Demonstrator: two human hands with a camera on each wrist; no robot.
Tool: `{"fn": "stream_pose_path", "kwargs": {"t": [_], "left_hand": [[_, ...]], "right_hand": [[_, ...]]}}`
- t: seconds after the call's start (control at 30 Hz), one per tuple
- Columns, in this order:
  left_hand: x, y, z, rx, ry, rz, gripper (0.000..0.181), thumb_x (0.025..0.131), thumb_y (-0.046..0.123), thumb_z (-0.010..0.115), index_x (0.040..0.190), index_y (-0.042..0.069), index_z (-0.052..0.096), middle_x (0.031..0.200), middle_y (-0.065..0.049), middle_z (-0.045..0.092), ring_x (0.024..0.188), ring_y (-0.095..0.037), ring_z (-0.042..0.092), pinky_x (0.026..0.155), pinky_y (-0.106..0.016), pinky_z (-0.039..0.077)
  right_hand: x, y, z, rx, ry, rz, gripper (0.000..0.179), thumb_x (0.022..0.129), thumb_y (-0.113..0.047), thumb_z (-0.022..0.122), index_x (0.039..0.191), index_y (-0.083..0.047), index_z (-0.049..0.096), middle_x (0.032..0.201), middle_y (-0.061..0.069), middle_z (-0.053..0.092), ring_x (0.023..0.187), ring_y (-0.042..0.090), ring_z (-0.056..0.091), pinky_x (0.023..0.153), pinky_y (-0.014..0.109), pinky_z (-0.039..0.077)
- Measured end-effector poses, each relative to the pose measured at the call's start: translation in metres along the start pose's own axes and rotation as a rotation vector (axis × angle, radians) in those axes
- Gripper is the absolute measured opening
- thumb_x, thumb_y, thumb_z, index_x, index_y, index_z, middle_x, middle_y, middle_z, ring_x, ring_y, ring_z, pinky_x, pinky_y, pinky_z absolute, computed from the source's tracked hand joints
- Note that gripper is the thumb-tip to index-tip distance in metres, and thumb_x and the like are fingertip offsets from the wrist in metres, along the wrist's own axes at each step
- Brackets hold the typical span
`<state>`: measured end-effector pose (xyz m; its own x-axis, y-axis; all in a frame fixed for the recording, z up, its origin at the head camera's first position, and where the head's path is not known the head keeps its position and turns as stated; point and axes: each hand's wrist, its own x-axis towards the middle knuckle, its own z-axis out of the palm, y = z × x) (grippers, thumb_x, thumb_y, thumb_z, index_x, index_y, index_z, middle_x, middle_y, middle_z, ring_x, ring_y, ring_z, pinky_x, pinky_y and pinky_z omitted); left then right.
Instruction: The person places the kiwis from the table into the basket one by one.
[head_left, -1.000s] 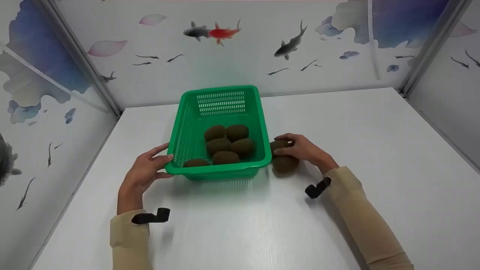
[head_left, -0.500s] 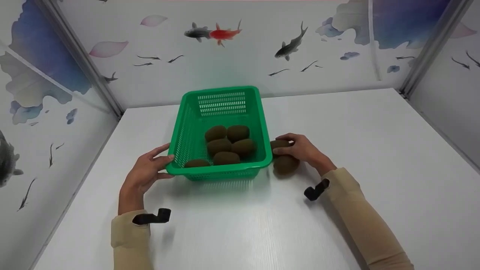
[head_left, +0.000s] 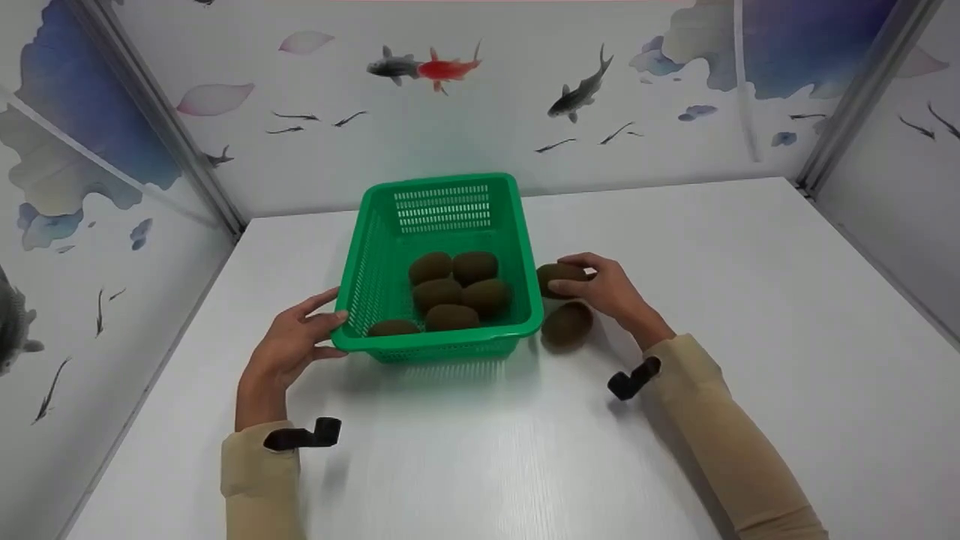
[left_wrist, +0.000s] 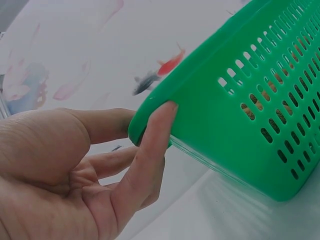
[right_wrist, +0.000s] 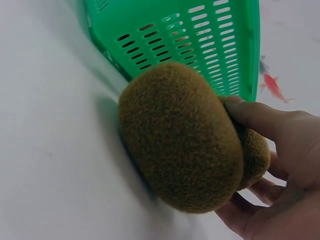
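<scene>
A green plastic basket (head_left: 450,340) stands with several brown kiwis (head_left: 486,297) inside it. At its near left corner, my left hand (head_left: 286,341) pinches the rim, the thumb and fingers on either side of it in the left wrist view. Beside the basket's right wall, my right hand (head_left: 611,289) grips a kiwi (head_left: 553,280) between thumb and fingers. A second loose kiwi (head_left: 568,327) lies on the table just nearer to me. In the right wrist view this loose kiwi (right_wrist: 177,140) partly hides the gripped kiwi (right_wrist: 256,156).
The white table (head_left: 465,450) carries the basket. White panels with painted fish (head_left: 450,67) rise behind it and along both sides, joined by metal posts (head_left: 161,112) at the corners. A black camera mount sits on each sleeve cuff.
My right hand has moved slightly away from me with its kiwi, leaving a gap to the loose kiwi, which has turned and shifted a little left. Left hand and basket stay put.
</scene>
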<state>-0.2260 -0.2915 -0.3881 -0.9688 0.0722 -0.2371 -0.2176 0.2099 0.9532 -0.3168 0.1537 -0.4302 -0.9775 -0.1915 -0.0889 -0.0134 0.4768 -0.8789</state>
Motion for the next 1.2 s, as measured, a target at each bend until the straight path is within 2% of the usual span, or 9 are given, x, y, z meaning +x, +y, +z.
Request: {"fn": "stream_pose_path", "kwargs": {"t": [0.17, 0.5, 0.73, 1.0, 1.2], "left_hand": [[0.000, -0.002, 0.002, 0.011, 0.012, -0.010, 0.068, 0.101, 0.027, 0.061, 0.159, 0.014, 0.027, 0.143, -0.022, 0.053, 0.098, -0.009, 0.068, 0.081, -0.026, 0.061], [-0.002, -0.002, 0.000, 0.016, 0.007, -0.017, 0.068, 0.102, 0.027, 0.060, 0.160, 0.015, 0.027, 0.147, -0.024, 0.050, 0.099, -0.010, 0.068, 0.082, -0.026, 0.061], [-0.002, -0.002, 0.000, 0.015, 0.005, -0.014, 0.068, 0.102, 0.027, 0.060, 0.160, 0.014, 0.026, 0.147, -0.024, 0.049, 0.100, -0.009, 0.068, 0.082, -0.027, 0.061], [0.000, -0.003, 0.000, 0.024, 0.011, 0.004, 0.067, 0.102, 0.027, 0.059, 0.159, 0.013, 0.028, 0.144, -0.023, 0.052, 0.098, -0.008, 0.069, 0.082, -0.027, 0.061], [0.001, -0.002, 0.000, 0.011, 0.000, 0.010, 0.068, 0.102, 0.028, 0.060, 0.159, 0.014, 0.027, 0.145, -0.023, 0.052, 0.098, -0.009, 0.069, 0.081, -0.027, 0.061]], "right_hand": [[-0.003, -0.007, -0.002, 0.034, 0.023, -0.005, 0.061, 0.091, -0.040, 0.073, 0.143, -0.014, 0.052, 0.142, 0.013, 0.053, 0.126, 0.032, 0.052, 0.110, 0.047, 0.047], [-0.006, -0.021, -0.005, 0.046, 0.062, 0.048, 0.069, 0.091, -0.042, 0.073, 0.146, -0.011, 0.047, 0.144, 0.015, 0.051, 0.127, 0.033, 0.052, 0.112, 0.048, 0.045], [-0.008, -0.037, -0.014, 0.038, 0.107, 0.062, 0.067, 0.091, -0.037, 0.074, 0.146, -0.011, 0.046, 0.144, 0.016, 0.050, 0.127, 0.033, 0.051, 0.110, 0.048, 0.046], [0.000, -0.060, -0.020, 0.004, 0.121, 0.025, 0.067, 0.091, -0.033, 0.075, 0.146, -0.010, 0.043, 0.152, 0.017, 0.044, 0.131, 0.034, 0.050, 0.112, 0.050, 0.044], [0.005, -0.077, -0.016, -0.033, 0.124, -0.001, 0.065, 0.092, -0.027, 0.074, 0.146, -0.007, 0.042, 0.146, 0.018, 0.048, 0.127, 0.034, 0.052, 0.110, 0.049, 0.047]]}}
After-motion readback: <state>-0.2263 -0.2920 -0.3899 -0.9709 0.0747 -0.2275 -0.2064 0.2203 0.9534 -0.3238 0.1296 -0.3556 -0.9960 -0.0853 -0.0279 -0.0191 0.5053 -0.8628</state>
